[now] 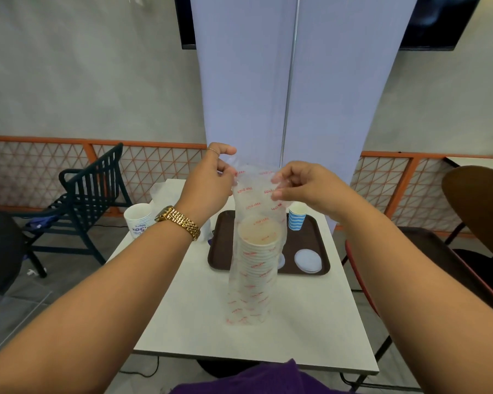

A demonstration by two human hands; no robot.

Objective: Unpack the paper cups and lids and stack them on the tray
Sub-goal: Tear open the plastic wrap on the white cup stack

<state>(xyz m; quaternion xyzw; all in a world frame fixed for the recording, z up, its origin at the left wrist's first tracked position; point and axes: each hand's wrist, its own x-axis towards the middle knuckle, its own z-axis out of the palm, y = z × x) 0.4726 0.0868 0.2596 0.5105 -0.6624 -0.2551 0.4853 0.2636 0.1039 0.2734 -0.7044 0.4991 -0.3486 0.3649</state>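
Observation:
A tall stack of white paper cups [256,268] stands upright on the white table, still inside a clear plastic sleeve [254,194] printed with red lettering. My left hand [211,183] pinches the left side of the sleeve's open top. My right hand [302,186] pinches its right side, and the mouth is spread apart above the cups. Behind the stack lies a dark brown tray [222,240]. On the tray stand a blue wavy-striped cup [297,218] at the back right and a small pile of white lids [308,260] at the front right.
A stack of white cups with blue print [138,220] stands at the table's left edge, with crumpled clear plastic [161,191] behind it. A dark green slatted chair [88,191] is on the left, and a brown chair back [478,206] on the right.

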